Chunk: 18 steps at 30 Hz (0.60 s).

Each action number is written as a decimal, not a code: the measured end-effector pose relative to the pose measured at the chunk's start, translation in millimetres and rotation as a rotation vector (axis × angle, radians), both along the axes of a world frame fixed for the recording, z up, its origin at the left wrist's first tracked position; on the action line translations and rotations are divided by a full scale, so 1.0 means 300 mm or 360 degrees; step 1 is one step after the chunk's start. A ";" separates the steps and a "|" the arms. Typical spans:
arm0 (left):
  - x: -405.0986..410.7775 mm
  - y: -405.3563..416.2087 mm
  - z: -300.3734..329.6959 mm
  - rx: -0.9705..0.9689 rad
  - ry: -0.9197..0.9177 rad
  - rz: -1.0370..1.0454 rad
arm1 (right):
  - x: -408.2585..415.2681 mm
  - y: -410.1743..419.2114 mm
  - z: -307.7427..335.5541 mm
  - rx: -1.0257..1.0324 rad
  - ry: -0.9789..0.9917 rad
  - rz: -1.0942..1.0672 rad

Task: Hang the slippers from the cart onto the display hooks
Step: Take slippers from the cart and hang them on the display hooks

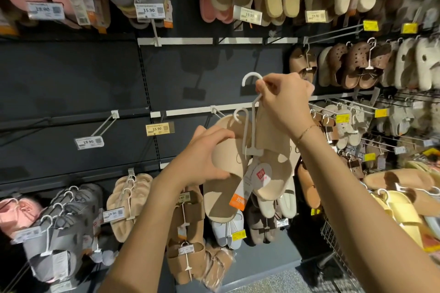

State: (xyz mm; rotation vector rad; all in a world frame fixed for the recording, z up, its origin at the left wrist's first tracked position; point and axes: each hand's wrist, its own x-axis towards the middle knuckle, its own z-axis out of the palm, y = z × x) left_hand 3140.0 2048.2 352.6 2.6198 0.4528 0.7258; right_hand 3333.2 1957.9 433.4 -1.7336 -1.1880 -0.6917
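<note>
Our right hand point(284, 100) pinches the white hanger point(252, 78) of one beige slipper pair point(273, 169), holding it up before the dark display wall point(195, 74). Our left hand point(204, 157) grips a second beige pair point(226, 188) just below-left, the two pairs touching. A bare hook point(104, 126) juts out left of the hands; the wire cart point(333, 240) edge sits under our right forearm.

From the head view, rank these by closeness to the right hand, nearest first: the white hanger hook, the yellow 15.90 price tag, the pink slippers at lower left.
1. White hanger hook: pinched by the right hand, just left of the fingers.
2. Yellow 15.90 price tag: on the shelf rail, left and lower.
3. Pink slippers: far lower left corner.
</note>
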 end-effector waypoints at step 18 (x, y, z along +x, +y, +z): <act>0.014 0.045 0.053 0.0062 -0.0264 0.0271 | 0.015 -0.024 -0.017 -0.0113 0.0055 0.0199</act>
